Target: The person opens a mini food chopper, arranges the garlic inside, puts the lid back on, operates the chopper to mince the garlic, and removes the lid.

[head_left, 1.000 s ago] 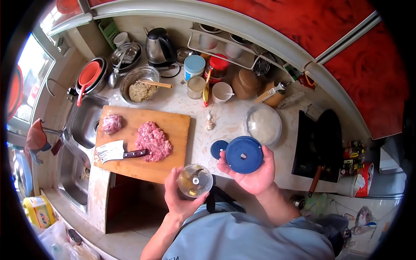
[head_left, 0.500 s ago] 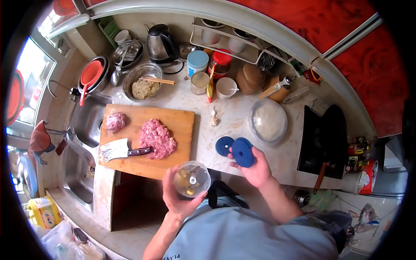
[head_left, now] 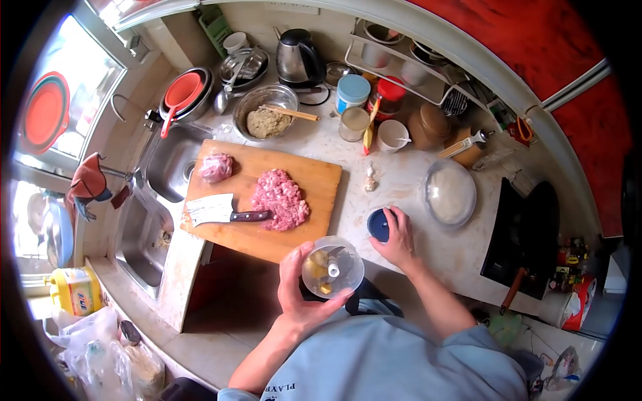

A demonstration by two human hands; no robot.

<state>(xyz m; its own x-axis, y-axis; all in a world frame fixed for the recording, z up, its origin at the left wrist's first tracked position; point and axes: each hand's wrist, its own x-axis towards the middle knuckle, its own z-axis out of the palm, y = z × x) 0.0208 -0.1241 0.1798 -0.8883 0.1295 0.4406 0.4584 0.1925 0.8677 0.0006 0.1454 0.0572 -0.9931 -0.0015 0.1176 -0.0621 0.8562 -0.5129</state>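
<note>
My left hand (head_left: 301,294) is wrapped round a clear plastic chopper bowl (head_left: 351,260) with a white centre post and a few yellowish pieces inside. It is held above the counter's front edge. My right hand (head_left: 399,240) is down at the counter, its fingers curled over the right side of a round dark blue lid (head_left: 378,227). The fingers hide part of the blue, so I cannot tell whether one or two blue pieces lie there. Left of the bowl, minced meat (head_left: 281,200) and a cleaver (head_left: 212,209) lie on a wooden cutting board (head_left: 314,177).
A wrapped meat lump (head_left: 216,168) sits on the board. Behind stand a steel bowl (head_left: 287,100) with chopsticks, a kettle (head_left: 297,60), jars and a white cup (head_left: 392,136). A covered bowl (head_left: 450,194) and stove (head_left: 525,234) are rightward; the sink (head_left: 137,254) is leftward.
My right hand has lowered the blue lid from in front of the counter to the spot of the other blue disc. My view has shifted, and the left hand still holds the bowl.
</note>
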